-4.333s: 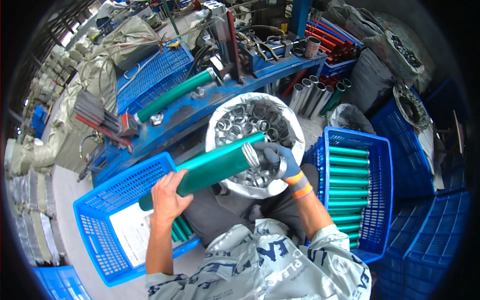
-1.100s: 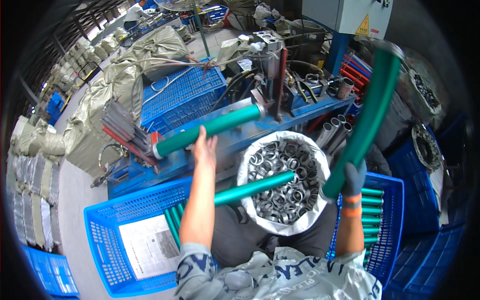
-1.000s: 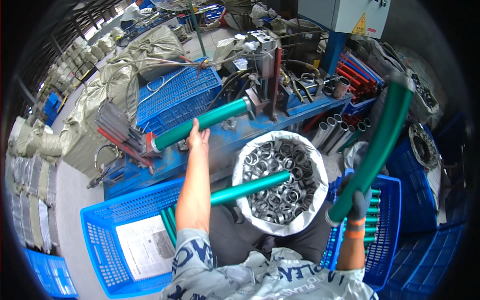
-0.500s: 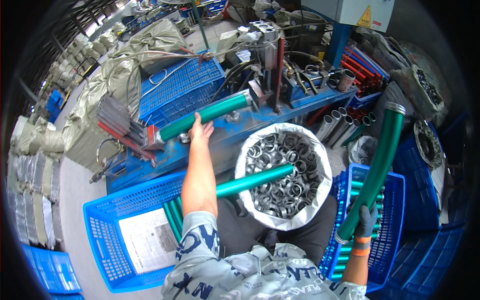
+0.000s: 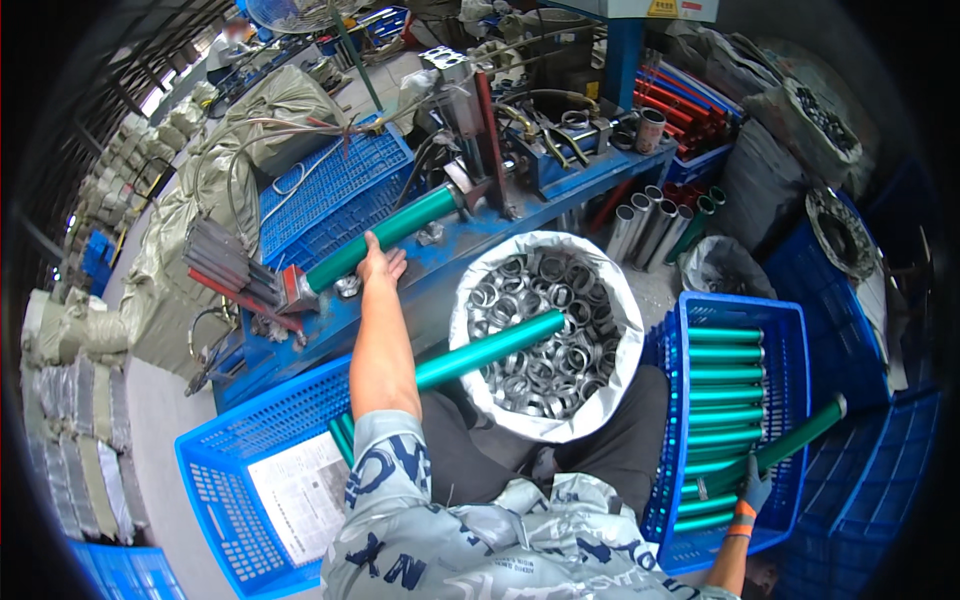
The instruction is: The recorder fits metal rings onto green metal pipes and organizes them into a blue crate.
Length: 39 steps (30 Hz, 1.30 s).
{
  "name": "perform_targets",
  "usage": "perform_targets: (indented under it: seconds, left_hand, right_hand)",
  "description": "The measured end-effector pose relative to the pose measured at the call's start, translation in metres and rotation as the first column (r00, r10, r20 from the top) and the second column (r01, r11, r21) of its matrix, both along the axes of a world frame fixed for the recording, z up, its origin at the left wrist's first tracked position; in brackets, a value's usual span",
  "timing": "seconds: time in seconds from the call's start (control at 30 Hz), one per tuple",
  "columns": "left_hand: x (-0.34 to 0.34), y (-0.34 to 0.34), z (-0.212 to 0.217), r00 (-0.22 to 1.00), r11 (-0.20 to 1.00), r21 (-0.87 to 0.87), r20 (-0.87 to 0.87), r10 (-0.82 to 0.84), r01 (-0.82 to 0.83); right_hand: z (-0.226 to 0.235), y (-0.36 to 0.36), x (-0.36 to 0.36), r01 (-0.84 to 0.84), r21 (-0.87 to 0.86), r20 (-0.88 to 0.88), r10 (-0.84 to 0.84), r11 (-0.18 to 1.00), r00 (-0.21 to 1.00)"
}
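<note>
A green metal tube (image 5: 385, 235) lies lengthwise in the bench fixture, between a red-and-grey block on the left and an upright clamp on the right. My bare left hand (image 5: 380, 266) rests against its near side, thumb up and fingers stretched out. At the right, my gloved right hand (image 5: 757, 484) grips another green tube (image 5: 803, 436), slanted over the blue crate (image 5: 683, 400), its far end beyond the crate's right rim. Several green tubes (image 5: 725, 376) lie stacked in that crate. Another green tube (image 5: 490, 350) lies across the white sack (image 5: 628, 370) of metal rings (image 5: 540, 385) between my knees.
A second blue crate (image 5: 215, 500), holding a printed sheet (image 5: 295, 490) and green tubes, stands at the left. Upright tubes (image 5: 650, 225) stand past the sack, below the blue workbench (image 5: 560, 205). Hoses and an upended blue crate (image 5: 340, 190) lie behind the bench.
My right hand has lowered its tube from nearly upright to a slant over the right crate. My left hand stays at the tube in the fixture. The whole view has shifted slightly.
</note>
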<state>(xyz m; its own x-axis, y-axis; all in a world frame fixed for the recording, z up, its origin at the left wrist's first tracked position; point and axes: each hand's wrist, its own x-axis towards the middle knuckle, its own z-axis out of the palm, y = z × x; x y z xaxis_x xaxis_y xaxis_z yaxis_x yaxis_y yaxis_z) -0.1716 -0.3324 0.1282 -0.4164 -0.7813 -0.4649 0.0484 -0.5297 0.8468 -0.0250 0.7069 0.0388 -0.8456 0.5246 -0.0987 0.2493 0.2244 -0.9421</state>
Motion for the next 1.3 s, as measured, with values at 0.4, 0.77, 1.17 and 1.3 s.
perform_targets:
  seconds: [0.4, 0.77, 1.17, 1.3]
  left_hand:
    - [0.123, 0.272, 0.008, 0.228, -0.219, -0.256, 0.962, -0.149, 0.941]
    - [0.173, 0.31, -0.035, 0.488, -0.232, -0.482, 0.872, -0.034, 0.845]
    - [0.239, 0.322, 0.053, 0.657, -0.001, -0.661, 0.746, -0.107, 0.75]
    - [0.244, 0.321, 0.061, 0.672, 0.115, -0.663, 0.73, -0.124, 0.74]
  right_hand:
    - [-0.162, 0.086, 0.093, -0.572, 0.533, 0.542, 0.268, 0.623, 0.797]
    - [-0.269, 0.153, 0.048, -0.296, 0.389, 0.652, -0.034, 0.872, 0.757]
    - [-0.264, 0.044, 0.022, -0.832, 0.395, 0.792, 0.315, 0.391, 0.524]
    - [-0.134, 0.025, -0.087, -0.348, 0.457, 0.622, -0.015, 0.818, 0.783]
